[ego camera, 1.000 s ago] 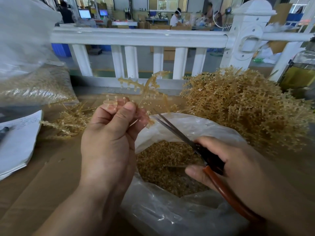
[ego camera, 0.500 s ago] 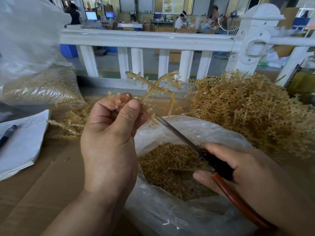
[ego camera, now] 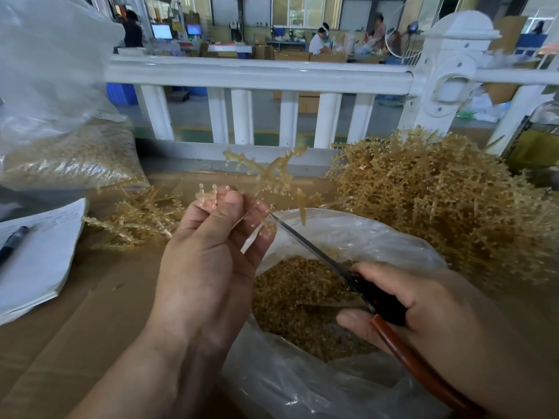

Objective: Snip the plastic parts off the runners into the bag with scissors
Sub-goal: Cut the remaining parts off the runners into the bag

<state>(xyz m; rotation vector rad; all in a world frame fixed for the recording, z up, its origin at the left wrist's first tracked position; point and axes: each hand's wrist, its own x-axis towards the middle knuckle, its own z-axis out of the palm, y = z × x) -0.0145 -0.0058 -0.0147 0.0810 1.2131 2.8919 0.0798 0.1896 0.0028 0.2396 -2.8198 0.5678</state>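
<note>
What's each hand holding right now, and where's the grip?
Left hand pinches a runner at its lower stem, branches above. Right hand grips the scissors by the handles, blades toward the runner.

Scissors [ego camera: 317, 255] at runner [ego camera: 266, 173] over bag [ego camera: 378, 237]

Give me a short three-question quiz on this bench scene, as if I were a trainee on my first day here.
1. True or false: the left hand holds a tan plastic runner with small parts on its branches.
2. Which hand grips the scissors with the black and red-brown handles? A) left B) right C) neither
3. Fill in: the blade tips meet the runner above the open clear plastic bag of cut tan parts, and the big heap of uncut tan runners lies to the bag's ____.

Key: 1 true; 2 B, the right hand; 3 right.
</note>
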